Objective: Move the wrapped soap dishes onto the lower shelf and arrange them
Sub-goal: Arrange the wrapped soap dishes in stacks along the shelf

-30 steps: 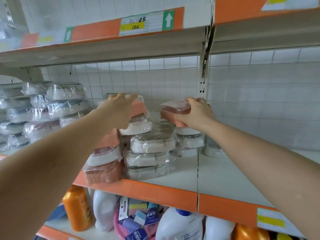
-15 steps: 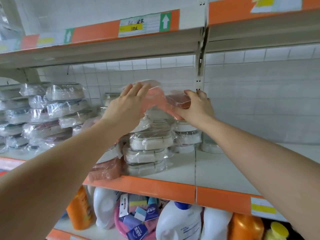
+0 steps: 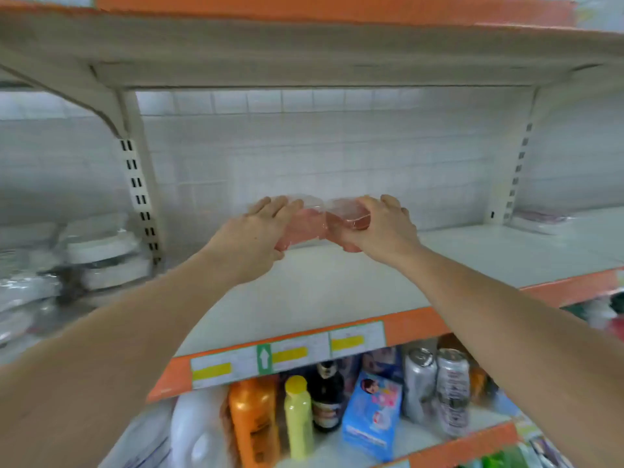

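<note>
Both pink wrapped soap dishes have left the crowded stack: the left soap dish (image 3: pixel 297 228) and the right soap dish (image 3: pixel 347 217) now hang side by side, touching, low over a bare stretch of shelf (image 3: pixel 337 285). The left hand (image 3: pixel 251 238) and right hand (image 3: pixel 381 228) each curl round one, so setting down looks next. Beyond the grip stands the tiled back wall (image 3: pixel 304 146); an upright post (image 3: pixel 140 197) and the remaining wrapped dishes (image 3: pixel 98 255) sit well left; the orange shelf edge (image 3: pixel 415 324) runs nearer, with open room rightward.

White shelf (image 3: pixel 337 292) bears wrapped soap dishes (image 3: pixel 101 255) at left.
</note>
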Motion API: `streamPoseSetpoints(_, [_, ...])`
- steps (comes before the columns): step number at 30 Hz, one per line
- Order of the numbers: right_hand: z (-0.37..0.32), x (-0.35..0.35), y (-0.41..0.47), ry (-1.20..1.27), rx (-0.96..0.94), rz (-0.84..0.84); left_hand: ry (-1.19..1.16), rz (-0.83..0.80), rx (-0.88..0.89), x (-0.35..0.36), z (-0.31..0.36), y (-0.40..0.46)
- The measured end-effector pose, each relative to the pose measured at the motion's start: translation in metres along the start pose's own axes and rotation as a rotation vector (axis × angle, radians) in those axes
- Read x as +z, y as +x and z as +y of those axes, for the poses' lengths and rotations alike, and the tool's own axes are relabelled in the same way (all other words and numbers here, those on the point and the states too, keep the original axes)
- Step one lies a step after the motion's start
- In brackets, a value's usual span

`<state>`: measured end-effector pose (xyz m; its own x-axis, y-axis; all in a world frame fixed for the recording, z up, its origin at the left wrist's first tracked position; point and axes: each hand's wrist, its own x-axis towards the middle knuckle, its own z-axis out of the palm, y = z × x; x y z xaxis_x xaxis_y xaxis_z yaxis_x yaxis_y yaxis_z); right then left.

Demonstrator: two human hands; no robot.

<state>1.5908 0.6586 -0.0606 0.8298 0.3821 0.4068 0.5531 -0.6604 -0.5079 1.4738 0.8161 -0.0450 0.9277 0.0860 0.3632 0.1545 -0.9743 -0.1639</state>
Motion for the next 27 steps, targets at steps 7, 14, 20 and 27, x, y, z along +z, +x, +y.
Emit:
streamPoseSetpoints(7, [0.215,-0.086,0.006,-0.186,0.262,-0.039,-0.144,-0.112,0.18,0.072,0.19,0.1])
streamPoseSetpoints(14, [0.32,-0.103,0.046,-0.121,0.342,-0.041,-0.235,-0.167,0.297,0.107,0.265,0.18])
streamPoseSetpoints(20, [0.367,-0.092,0.091,-0.217,0.241,-0.163,-0.391,-0.223,0.26,0.139,0.289,0.239])
streamPoseSetpoints(27, [0.403,-0.072,0.155,-0.446,0.082,-0.15,-0.258,-0.11,0.166,0.176,0.322,0.291])
